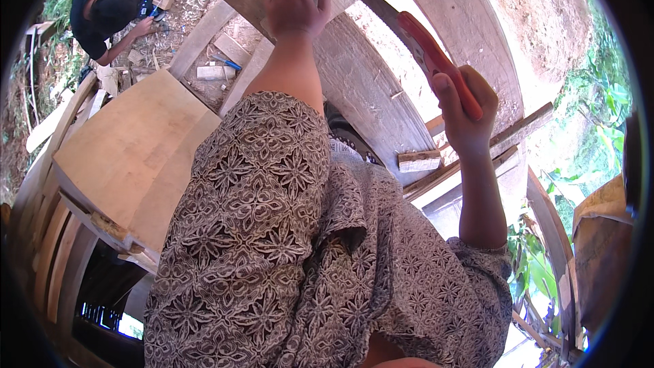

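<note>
Head view: fisheye worn on head, facing steeply down. Patterned shirt (409, 252) very near, fills lower middle; left hand (298, 7) and right hand (470, 105) farther, upper half; co-worker (92, 10) well off, top left.

Star-shaped flowers (281, 240) and pale scrollwork (253, 208) crowd this loose dark shirt (415, 266), running right out along both short sleeves (262, 143)!

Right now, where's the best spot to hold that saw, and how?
Probably its orange-red handle, coming from the lower right, where the right hand wraps it. The handle is thick and slants down that way, while the thin blade runs up and left.
</note>
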Demonstrator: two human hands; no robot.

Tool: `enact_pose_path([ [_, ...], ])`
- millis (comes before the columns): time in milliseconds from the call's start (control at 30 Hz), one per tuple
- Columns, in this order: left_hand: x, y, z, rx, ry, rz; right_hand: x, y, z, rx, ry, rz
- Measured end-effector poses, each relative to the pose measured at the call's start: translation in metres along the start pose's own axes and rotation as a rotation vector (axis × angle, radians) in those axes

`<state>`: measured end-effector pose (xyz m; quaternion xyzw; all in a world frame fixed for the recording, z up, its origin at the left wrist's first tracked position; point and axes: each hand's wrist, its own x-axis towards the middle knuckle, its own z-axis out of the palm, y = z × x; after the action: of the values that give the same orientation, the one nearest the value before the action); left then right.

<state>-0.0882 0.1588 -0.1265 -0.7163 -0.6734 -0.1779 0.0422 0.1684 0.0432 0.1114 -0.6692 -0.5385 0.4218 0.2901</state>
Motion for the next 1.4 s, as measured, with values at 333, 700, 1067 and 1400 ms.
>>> enact_pose_path([
  [333, 0.005, -0.001, -0.007, -0.018, -0.029, -0.028, -0.032, -0.028, -0.028, -0.179, -0.051, 0.037],
  [700, 0.011, 0.004, -0.023, -0.087, -0.168, -0.089, 0.02, -0.067, 0.005, -0.23, -0.109, 0.056],
  [1067, 0.013, 0.004, -0.026, -0.041, -0.202, -0.09, 0.035, -0.089, 0.016, -0.156, -0.131, 0.015],
  [1400, 0.016, 0.008, -0.03, -0.061, -0.264, -0.105, 0.037, -0.068, 0.001, -0.221, -0.107, 0.057],
])
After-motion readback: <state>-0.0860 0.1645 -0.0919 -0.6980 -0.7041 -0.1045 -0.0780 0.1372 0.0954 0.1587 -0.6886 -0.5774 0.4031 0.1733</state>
